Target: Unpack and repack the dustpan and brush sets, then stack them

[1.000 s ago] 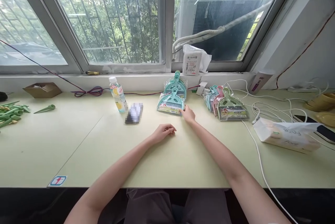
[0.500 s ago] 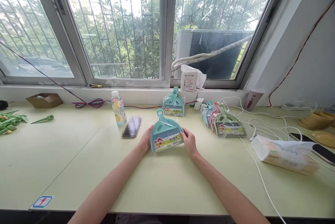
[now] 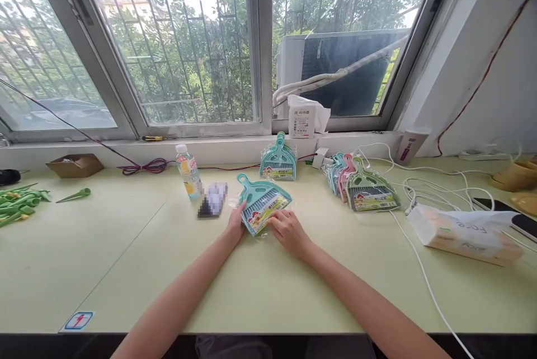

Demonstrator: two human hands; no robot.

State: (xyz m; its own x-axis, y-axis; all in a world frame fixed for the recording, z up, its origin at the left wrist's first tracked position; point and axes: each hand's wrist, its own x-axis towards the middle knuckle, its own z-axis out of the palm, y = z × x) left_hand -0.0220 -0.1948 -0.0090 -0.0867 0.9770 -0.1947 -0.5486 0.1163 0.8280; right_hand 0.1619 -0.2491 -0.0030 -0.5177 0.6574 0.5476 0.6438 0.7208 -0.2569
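Note:
A teal dustpan and brush set (image 3: 265, 202) in clear wrapping, with a colourful label across its bristles, is tilted above the table in front of me. My left hand (image 3: 237, 221) is closed on its left edge, the thumb on the near face. At the lower right edge, my right hand (image 3: 289, 231) has its fingers curled against the label and wrapping. Behind stand more wrapped teal sets (image 3: 278, 159), upright by the windowsill. To the right, a row of wrapped sets in blue, pink and green (image 3: 369, 188) leans together.
Left of the set are a drink bottle (image 3: 188, 173) and a blurred-out object (image 3: 213, 200). Green plastic pieces (image 3: 20, 202) lie at far left. White cables (image 3: 436, 194), a tissue pack (image 3: 465, 236) and a phone (image 3: 514, 222) occupy the right side.
The dustpan set has turned so its handle leans further left and its lower edge slopes. My right hand has shifted from its right edge down to the label's lower side.

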